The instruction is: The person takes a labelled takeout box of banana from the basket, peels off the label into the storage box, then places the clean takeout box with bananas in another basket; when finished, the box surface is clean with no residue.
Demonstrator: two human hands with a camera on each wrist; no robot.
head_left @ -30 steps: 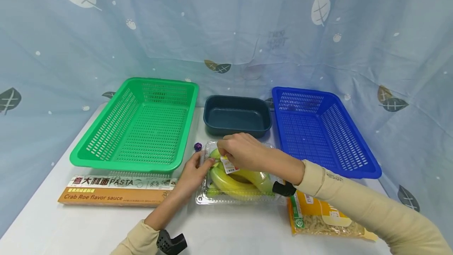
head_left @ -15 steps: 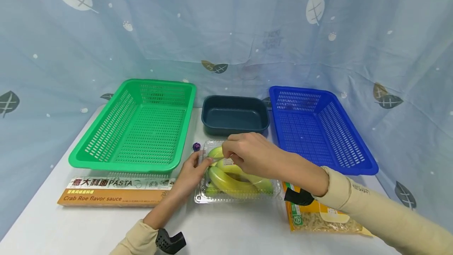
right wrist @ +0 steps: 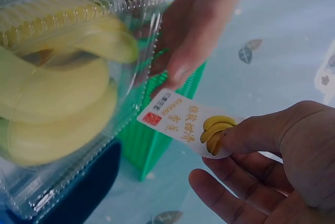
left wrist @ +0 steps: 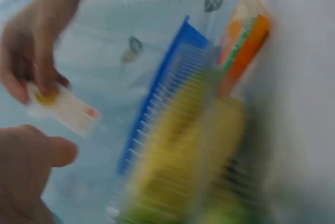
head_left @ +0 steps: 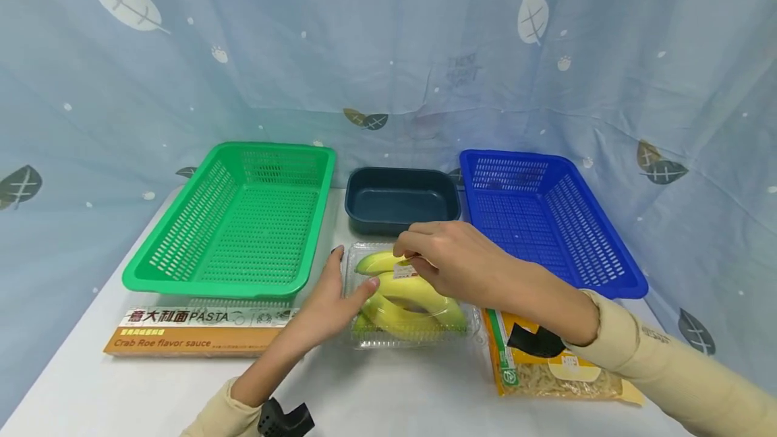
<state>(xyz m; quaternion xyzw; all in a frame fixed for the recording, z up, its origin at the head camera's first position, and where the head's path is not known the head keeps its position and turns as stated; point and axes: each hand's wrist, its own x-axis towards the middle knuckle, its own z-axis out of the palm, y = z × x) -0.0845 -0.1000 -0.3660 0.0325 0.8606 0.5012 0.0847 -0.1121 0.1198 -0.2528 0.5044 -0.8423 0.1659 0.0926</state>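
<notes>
A clear plastic box of bananas (head_left: 388,341) lies on the table, its bananas (head_left: 419,295) yellow with greenish ends. My right hand (head_left: 452,258) is over the box, pinching a white label (right wrist: 183,119) between thumb and fingers. Printed bananas and gold and red lettering show on the label in the right wrist view, where it is clear of the box. My left hand (head_left: 330,302) is at the box's left side with its thumb and fingers spread. The left wrist view is blurred, with the left thumb (left wrist: 63,150) below the label.
A green basket (head_left: 215,286) stands at the left, a dark blue tub (head_left: 402,228) at the back and a blue basket (head_left: 628,268) at the right. A pasta box (head_left: 194,339) lies before the green basket. An orange bag of pasta (head_left: 552,376) lies under my right forearm.
My right hand has moved right with the label. The left hand has let go of the box's left edge and its fingers have straightened. The small purple item behind it is now mostly hidden.
</notes>
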